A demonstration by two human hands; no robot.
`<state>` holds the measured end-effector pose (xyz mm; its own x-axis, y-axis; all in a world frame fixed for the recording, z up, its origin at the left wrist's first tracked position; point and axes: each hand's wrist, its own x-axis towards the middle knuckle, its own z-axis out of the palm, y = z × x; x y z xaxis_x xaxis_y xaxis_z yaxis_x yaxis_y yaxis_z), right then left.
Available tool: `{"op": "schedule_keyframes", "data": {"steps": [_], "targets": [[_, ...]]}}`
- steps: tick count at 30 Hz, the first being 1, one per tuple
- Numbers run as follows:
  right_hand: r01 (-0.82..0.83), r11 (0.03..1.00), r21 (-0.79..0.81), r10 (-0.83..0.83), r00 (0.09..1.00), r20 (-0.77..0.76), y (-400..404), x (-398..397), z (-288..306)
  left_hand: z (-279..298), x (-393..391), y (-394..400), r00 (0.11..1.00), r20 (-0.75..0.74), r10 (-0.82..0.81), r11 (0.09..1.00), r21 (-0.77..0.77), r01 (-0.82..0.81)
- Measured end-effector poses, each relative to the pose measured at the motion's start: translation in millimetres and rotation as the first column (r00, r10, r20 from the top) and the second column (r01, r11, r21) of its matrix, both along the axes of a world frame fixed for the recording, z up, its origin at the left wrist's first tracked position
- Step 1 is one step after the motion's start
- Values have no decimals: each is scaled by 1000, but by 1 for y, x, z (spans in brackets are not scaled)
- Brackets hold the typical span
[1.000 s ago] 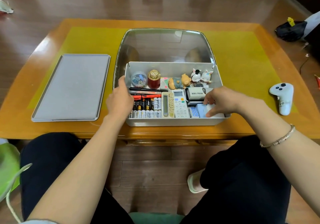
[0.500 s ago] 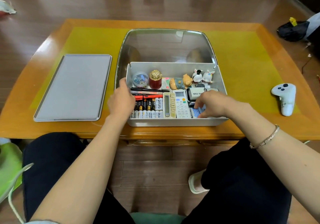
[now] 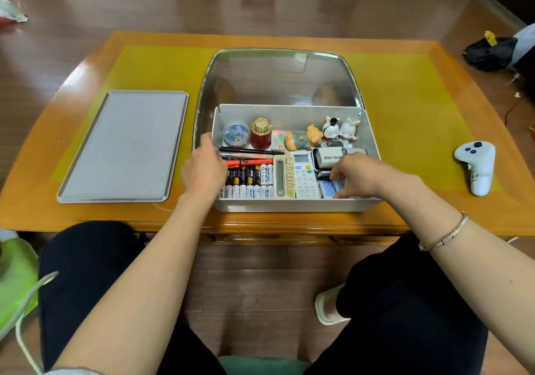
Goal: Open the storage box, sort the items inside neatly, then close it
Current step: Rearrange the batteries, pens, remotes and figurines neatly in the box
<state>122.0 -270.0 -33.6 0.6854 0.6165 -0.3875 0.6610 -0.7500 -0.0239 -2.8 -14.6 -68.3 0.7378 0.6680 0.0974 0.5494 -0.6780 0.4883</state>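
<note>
Left hand (image 3: 203, 169) rests loosely on box (image 3: 289, 205) edge, centre frame; right hand (image 3: 357, 177) pinches small blue pack (image 3: 327, 187), tuck it flat w/o nudging remote (image 3: 304, 176).

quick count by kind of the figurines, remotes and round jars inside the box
Figurines: 3, a bear and two rabbits
Remotes: 2
Round jars: 2, one clear, one red
Total: 7
</note>
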Motion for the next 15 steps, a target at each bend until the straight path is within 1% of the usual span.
{"op": "schedule_keyframes", "data": {"steps": [2, 3, 7, 9, 12, 15], "targets": [[-9, 1000, 6, 9, 1000, 6, 2, 0, 6, 0, 0, 0, 1000, 0, -6, 1000, -11, 6], [-15, 999, 36, 14, 1000, 20, 4, -1, 9, 0, -1, -1, 1000, 1, -9, 1000, -15, 9], [-76, 963, 258, 43, 990, 133, 35, -12, 17, -2, 0, 0, 1000, 20, -3, 999, -53, 4], [-127, 942, 311, 68, 979, 194, 63, -20, 13, -3, 1, 1, 999, 38, -11, 996, -86, 14], [-181, 926, 332, 93, 960, 265, 109, -30, 1, -5, 2, 3, 998, 61, -18, 992, -125, 26], [-207, 944, 256, 126, 946, 300, 139, -33, -14, -8, 2, 7, 993, 111, -32, 984, -172, 51]]}}
